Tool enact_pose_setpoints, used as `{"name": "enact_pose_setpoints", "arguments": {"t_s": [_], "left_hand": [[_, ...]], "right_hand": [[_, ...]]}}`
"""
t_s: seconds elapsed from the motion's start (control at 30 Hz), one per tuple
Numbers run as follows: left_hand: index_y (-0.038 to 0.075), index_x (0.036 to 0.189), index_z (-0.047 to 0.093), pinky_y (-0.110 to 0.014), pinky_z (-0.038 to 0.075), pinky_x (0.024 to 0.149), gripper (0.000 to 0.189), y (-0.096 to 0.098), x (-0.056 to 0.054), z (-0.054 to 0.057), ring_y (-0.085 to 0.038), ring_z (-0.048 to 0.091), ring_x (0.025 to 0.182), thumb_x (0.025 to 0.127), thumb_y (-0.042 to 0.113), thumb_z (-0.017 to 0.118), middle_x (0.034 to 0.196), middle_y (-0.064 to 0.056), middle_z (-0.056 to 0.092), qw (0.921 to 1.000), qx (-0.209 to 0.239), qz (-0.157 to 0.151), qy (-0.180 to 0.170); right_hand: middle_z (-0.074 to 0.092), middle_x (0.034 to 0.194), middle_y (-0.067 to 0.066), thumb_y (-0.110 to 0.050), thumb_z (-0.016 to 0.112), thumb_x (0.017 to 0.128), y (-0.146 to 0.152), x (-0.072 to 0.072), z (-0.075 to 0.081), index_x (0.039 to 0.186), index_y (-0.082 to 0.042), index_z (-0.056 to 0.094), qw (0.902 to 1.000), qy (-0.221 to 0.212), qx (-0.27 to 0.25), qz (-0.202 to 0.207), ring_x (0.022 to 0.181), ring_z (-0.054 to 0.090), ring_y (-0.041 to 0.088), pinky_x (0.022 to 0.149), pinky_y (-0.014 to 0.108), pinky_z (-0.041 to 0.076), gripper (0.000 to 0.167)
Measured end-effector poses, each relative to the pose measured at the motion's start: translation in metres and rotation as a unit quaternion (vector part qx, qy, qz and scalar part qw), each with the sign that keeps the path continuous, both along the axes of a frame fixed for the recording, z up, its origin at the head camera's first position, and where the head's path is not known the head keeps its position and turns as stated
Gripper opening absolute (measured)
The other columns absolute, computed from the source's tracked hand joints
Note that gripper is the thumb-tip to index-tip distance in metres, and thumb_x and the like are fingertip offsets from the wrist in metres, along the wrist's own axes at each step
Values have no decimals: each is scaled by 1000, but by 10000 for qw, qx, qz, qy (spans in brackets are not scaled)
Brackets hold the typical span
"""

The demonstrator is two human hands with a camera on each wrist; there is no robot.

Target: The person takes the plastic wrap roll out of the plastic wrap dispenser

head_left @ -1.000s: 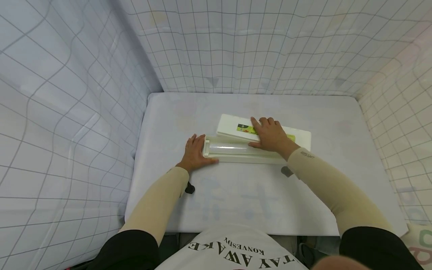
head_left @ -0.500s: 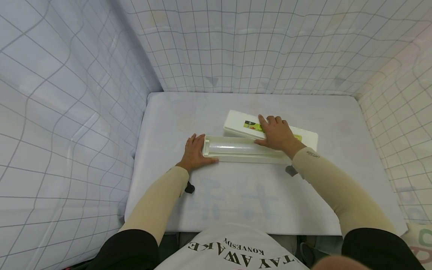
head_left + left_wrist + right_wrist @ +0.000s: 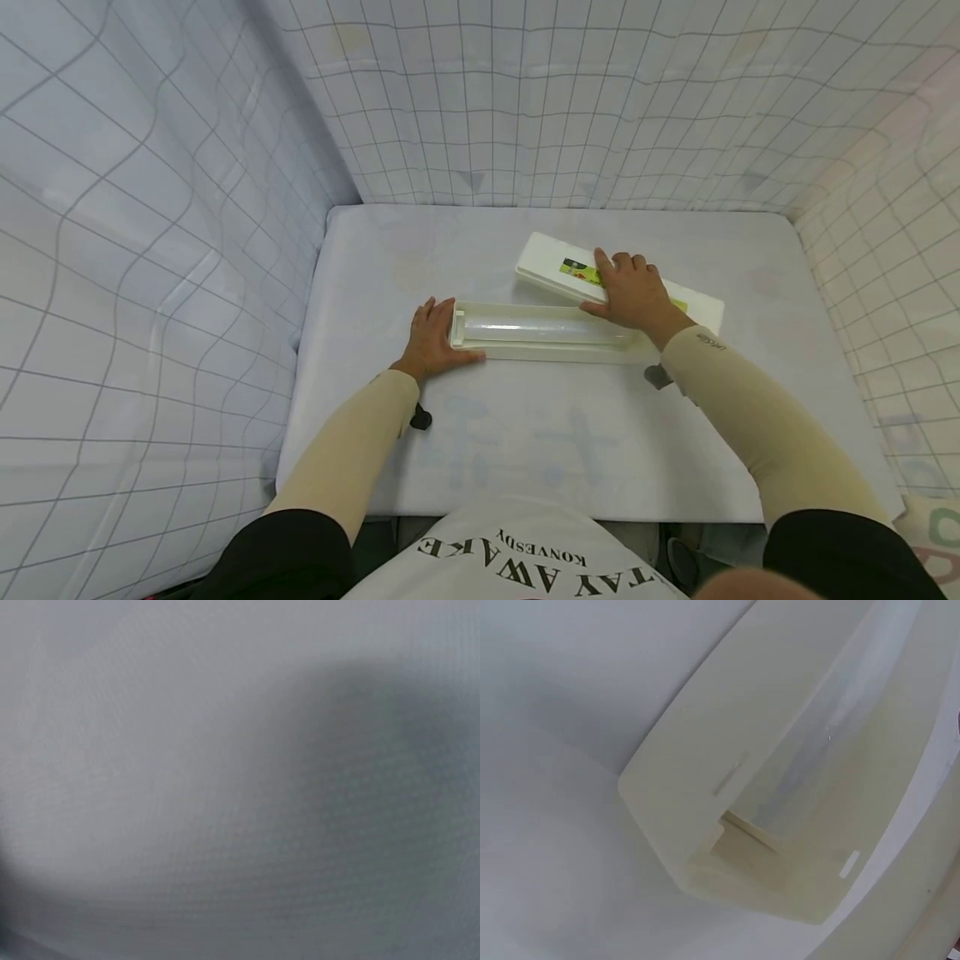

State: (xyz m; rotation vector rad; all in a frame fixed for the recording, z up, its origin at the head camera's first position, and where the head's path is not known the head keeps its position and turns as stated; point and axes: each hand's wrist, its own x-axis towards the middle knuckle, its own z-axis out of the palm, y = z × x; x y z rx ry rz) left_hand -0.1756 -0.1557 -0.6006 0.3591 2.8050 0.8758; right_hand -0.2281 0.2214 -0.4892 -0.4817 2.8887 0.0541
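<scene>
From the right wrist alone we see two slits [image 3: 849,864] in one box [image 3: 555,356] on the table [image 3: 420,242]; the left hand [image 3: 433,340] pinches its left end, the right hand [image 3: 637,293] one slanted lid [image 3: 551,260].

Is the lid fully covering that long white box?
No, the lid sits askew under the right hand, leaving the shiny roll inside the box exposed.

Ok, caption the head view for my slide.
The left hand holds the end of an open white box; the right hand grips its labelled lid, turned askew.
</scene>
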Motion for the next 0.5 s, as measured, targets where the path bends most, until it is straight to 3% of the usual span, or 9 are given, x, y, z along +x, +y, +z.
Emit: {"name": "enact_pose_setpoints", "arguments": {"t_s": [0.5], "left_hand": [[14,156,35,-55,3,130,108,0,-1,-2,-37,10,159,72,65,81,165,-9,33,10000,-28,-6,21]], "right_hand": [[40,150,32,-68,62,91,14,0,4,163,-7,16,9998,-8,28,-180,132,42,56,107,70,41,105]]}}
